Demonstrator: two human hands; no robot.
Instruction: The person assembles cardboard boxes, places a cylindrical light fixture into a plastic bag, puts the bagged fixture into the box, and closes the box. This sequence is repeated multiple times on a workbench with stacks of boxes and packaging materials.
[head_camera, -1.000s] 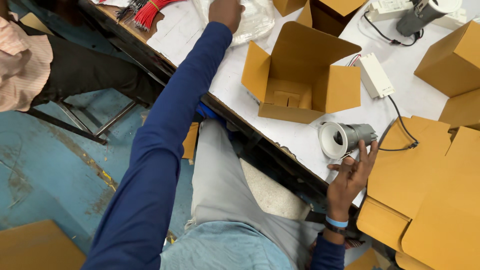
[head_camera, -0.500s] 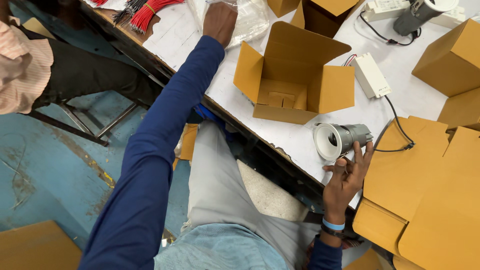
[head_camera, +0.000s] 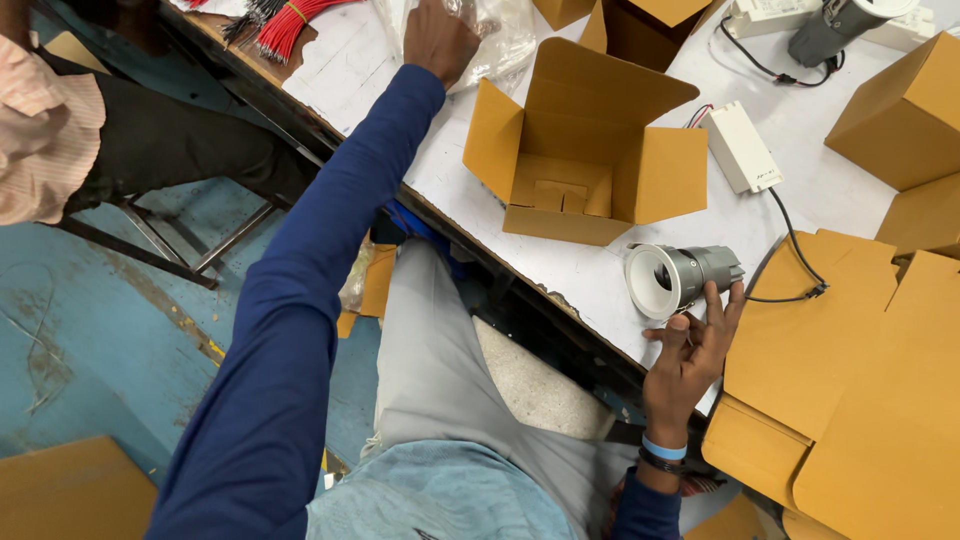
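Observation:
My left hand (head_camera: 438, 40) reaches far across the white table (head_camera: 600, 270), its fingers curled on a crumpled clear plastic bag (head_camera: 500, 38). A grey cylindrical downlight with a white rim (head_camera: 678, 277) lies on its side near the table's front edge. Its black cable (head_camera: 785, 240) runs to a white driver box (head_camera: 740, 147). My right hand (head_camera: 690, 355) is just below the lamp, fingers spread, fingertips touching its body without closing around it. An open, empty brown cardboard box (head_camera: 585, 150) stands between my two hands.
Flat cardboard blanks (head_camera: 850, 380) are stacked at the right and closed brown boxes (head_camera: 900, 110) at the far right. A bundle of red wires (head_camera: 295, 22) lies at the table's far left end. Another person's sleeve (head_camera: 45, 140) and a chair frame are at left.
My left hand has settled a little further onto the plastic bag. My right hand stays against the lamp, which has not moved.

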